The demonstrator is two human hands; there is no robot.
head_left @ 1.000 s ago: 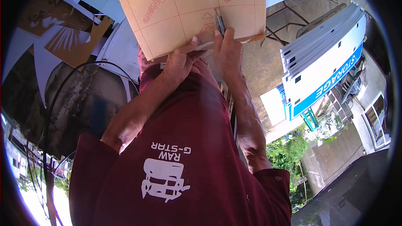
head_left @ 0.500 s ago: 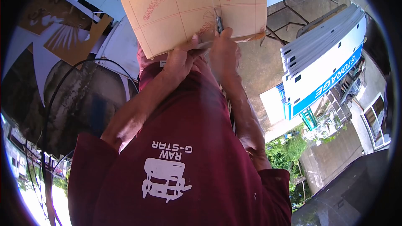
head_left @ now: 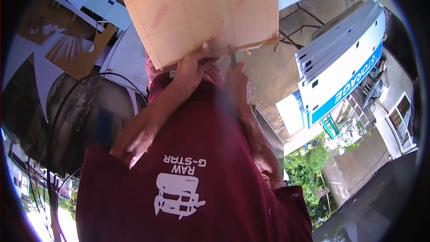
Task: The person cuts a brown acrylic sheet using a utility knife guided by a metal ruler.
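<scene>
Fisheye view straight down a person's maroon shirt (head_left: 134, 197), its white G-STAR RAW print upside down, to two bare hands at the near edge of a brown sheet (head_left: 179, 22). The sheet, marked with red grid lines and faint lettering, fills the top centre, in front of the person's waist; a thin pale line runs down it to its near edge. The left hand (head_left: 190, 71) has its thumb on top of that edge; its other fingers are partly hidden below, so whether they pinch the sheet cannot be told. The right hand (head_left: 237, 79), slightly blurred, has its fingers closed round a slim dark cutter (head_left: 233, 59), whose tip is at the edge, near the line's lower end. To the right stand stacked white panels (head_left: 342, 60) with a blue STORAGE band; to the left lie cut boards (head_left: 92, 56) and a looping black cable (head_left: 60, 103).
</scene>
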